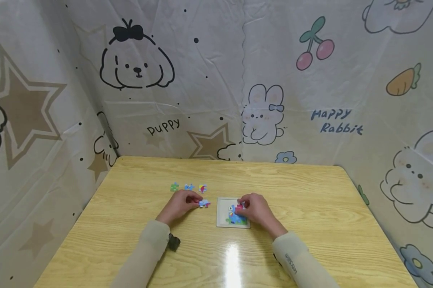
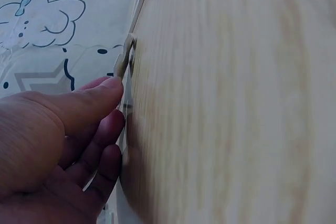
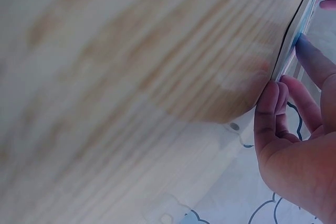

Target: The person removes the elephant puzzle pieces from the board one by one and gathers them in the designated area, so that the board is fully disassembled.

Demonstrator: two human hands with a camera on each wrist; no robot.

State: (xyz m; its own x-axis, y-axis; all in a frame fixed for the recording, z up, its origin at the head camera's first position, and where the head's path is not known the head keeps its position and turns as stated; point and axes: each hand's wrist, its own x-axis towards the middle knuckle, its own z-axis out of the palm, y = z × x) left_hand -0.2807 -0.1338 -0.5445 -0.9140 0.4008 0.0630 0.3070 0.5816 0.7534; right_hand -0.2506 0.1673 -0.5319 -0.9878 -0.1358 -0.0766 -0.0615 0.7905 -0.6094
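In the head view, my left hand (image 1: 182, 205) pinches a blue-and-pink jigsaw piece (image 1: 204, 204) close over the table, left of a pale square puzzle tray (image 1: 222, 225). The left wrist view shows the thumb (image 2: 94, 100) on the edge-on piece (image 2: 124, 61). My right hand (image 1: 257, 209) is over the tray's right side, thumb and index finger around a pink piece (image 1: 239, 207). In the right wrist view, its fingertips (image 3: 269, 95) are at the tray's edge. Joined blue and green pieces (image 1: 236, 219) form part of a picture at the tray's lower right.
Behind my left hand lie a green piece (image 1: 174, 187), a blue piece (image 1: 189, 187) and a multicoloured piece (image 1: 203, 187). All this is on a wood-grain table (image 1: 295, 188). Printed cloth (image 1: 209, 80) hangs around its back and sides.
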